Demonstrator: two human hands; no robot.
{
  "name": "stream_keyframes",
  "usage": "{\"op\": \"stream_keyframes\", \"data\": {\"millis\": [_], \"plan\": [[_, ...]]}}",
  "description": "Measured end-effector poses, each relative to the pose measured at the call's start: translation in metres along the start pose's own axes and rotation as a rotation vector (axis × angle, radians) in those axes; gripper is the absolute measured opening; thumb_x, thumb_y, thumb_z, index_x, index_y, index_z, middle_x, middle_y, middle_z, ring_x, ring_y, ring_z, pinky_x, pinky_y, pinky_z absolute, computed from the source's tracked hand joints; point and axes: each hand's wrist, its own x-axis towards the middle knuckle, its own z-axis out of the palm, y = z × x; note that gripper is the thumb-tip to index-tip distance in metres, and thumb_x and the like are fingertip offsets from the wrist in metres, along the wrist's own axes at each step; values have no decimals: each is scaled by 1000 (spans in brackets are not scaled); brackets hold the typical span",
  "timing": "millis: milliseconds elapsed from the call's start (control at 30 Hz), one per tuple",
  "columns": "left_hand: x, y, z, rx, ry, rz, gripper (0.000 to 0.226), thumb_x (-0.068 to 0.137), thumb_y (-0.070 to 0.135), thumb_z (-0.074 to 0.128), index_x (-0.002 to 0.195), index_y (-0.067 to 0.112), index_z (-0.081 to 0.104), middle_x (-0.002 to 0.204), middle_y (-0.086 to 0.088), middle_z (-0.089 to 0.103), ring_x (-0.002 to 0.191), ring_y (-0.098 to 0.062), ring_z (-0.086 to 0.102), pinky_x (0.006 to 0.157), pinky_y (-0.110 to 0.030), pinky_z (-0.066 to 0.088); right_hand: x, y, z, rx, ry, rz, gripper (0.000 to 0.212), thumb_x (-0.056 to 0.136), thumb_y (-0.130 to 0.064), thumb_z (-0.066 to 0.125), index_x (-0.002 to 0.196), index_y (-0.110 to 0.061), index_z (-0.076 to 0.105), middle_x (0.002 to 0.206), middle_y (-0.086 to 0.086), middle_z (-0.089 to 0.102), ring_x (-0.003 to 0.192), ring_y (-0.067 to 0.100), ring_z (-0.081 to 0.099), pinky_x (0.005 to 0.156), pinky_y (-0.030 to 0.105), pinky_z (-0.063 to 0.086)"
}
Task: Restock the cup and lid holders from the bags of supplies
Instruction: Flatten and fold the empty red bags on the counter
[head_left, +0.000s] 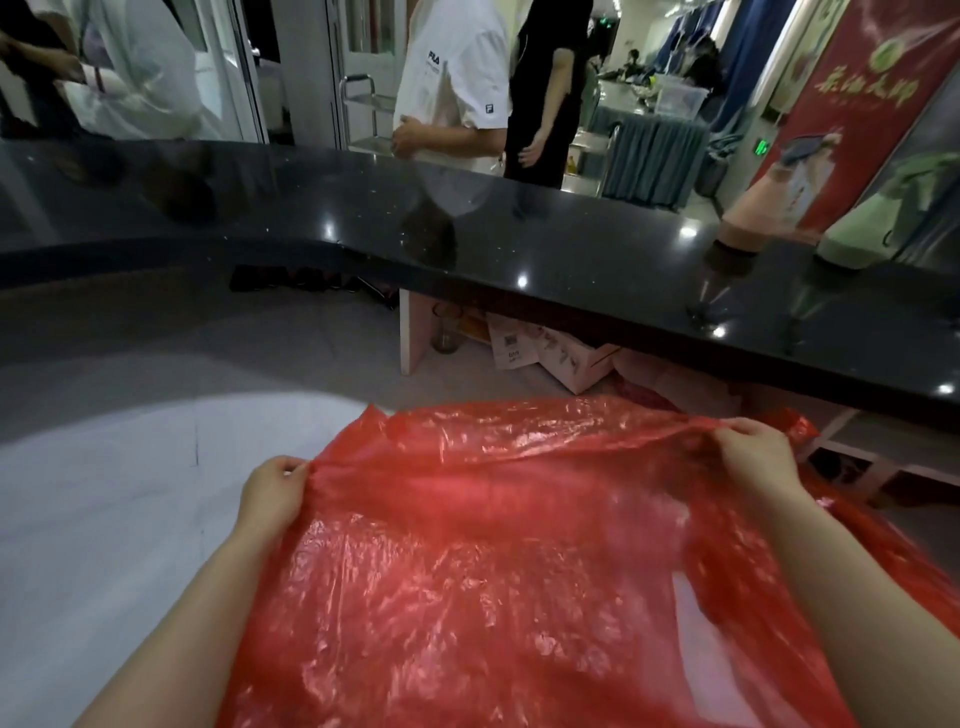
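Note:
A large red plastic bag (493, 561) fills the lower middle of the head view, stretched out flat in front of me. My left hand (275, 493) pinches its top edge at the left corner. My right hand (753, 457) pinches the same edge at the right. The film is crinkled and see-through; I cannot tell what is inside. No cups, lids or holders show.
A black glossy counter (519, 244) curves across the middle. Under it sit cardboard boxes (550, 348) and a white panel (413, 332). Two people (457, 83) stand behind the counter. Pink (753, 208) and green (862, 228) display bottles stand at right. Pale floor (104, 493) lies at left.

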Motion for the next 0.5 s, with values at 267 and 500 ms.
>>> {"op": "stream_keyframes", "data": {"millis": [267,500], "plan": [[10,28,-8,-298,-194,47,38,83,-7,45,111,12,63,91,-5,69,69,-14,62,61,-26,47,-14,-1,8,88,-86,-9,30,85,10,39,86,-7,64,70,13,68,48,17,66,44,22,51],[50,61,4,-61,-233,227,27,99,22,45,107,10,67,97,-6,68,94,-24,62,86,-37,45,-15,12,9,35,-60,24,23,88,4,43,88,-6,64,63,9,67,48,15,64,46,24,50]]}}
